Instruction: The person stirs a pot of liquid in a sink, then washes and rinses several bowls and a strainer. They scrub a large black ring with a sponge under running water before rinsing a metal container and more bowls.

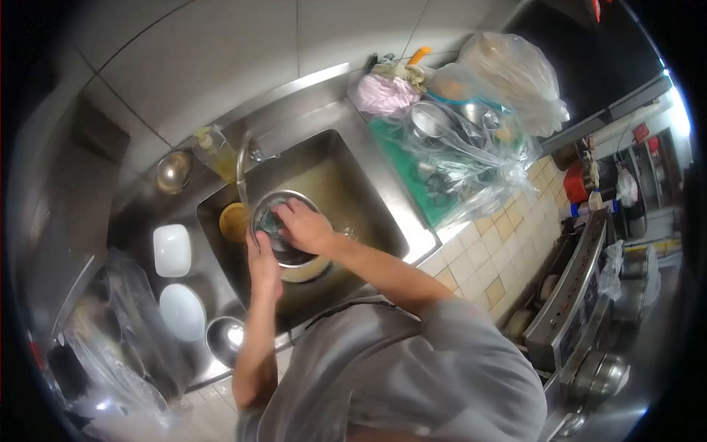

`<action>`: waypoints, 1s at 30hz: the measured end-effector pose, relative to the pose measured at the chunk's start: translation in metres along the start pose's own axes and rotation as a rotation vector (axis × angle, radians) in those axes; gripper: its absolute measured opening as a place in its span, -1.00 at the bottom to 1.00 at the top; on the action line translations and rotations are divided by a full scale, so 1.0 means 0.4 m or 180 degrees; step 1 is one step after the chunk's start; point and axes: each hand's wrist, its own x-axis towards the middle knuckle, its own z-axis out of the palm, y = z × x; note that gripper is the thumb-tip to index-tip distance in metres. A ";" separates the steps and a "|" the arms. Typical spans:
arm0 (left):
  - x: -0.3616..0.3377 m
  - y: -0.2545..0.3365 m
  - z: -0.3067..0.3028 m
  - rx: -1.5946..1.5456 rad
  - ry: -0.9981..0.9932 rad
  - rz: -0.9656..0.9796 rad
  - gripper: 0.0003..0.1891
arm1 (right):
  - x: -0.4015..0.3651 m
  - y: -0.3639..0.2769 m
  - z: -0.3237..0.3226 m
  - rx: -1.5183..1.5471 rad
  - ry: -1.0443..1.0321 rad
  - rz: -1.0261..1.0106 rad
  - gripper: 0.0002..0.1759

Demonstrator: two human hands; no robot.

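A round metal bowl (pixel 304 259) is held over the sink basin (pixel 368 191), below the curved faucet (pixel 241 166). My left hand (pixel 263 261) grips the bowl's near left rim. Inside the bowl, my right hand (pixel 303 227) has its fingers bent against something dark greenish that I cannot make out. Another round, yellowish vessel (pixel 309 272) shows partly beneath the bowl. To the left of the bowl, a yellow round item (pixel 233 222) lies in the basin.
White dishes (pixel 172 250) and a metal bowl (pixel 226 339) stand on the left counter. A soap bottle (pixel 215 153) and a metal bowl (pixel 174 172) are behind the sink. Plastic-wrapped items (pixel 471 147) lie on a green board (pixel 394 151) at right.
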 end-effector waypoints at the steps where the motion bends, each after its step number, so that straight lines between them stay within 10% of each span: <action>1: -0.004 0.011 0.009 0.0321 -0.0035 0.0249 -0.36 | 0.020 -0.013 0.008 0.0274 -0.0123 0.0280 -0.39; 5: 0.012 0.049 -0.010 0.0154 0.0021 -0.0544 -0.39 | 0.067 0.007 0.144 0.1082 -0.0205 0.0085 -0.43; 10: 0.128 0.026 -0.095 -0.0199 0.0243 -0.0123 -0.35 | 0.129 -0.019 0.054 0.0791 -0.1885 0.0361 -0.55; 17: 0.119 0.053 -0.002 -0.0389 0.0098 -0.0386 -0.33 | 0.172 0.075 0.103 0.0565 -0.0356 0.0477 -0.52; 25: 0.347 0.015 -0.034 0.0502 -0.0100 -0.0500 -0.40 | 0.184 0.102 0.035 0.0686 -0.1755 0.0221 -0.52; 30: 0.330 0.178 0.096 0.1444 -0.0519 -0.0640 -0.39 | 0.186 0.164 0.022 0.0032 -0.0583 0.0126 -0.54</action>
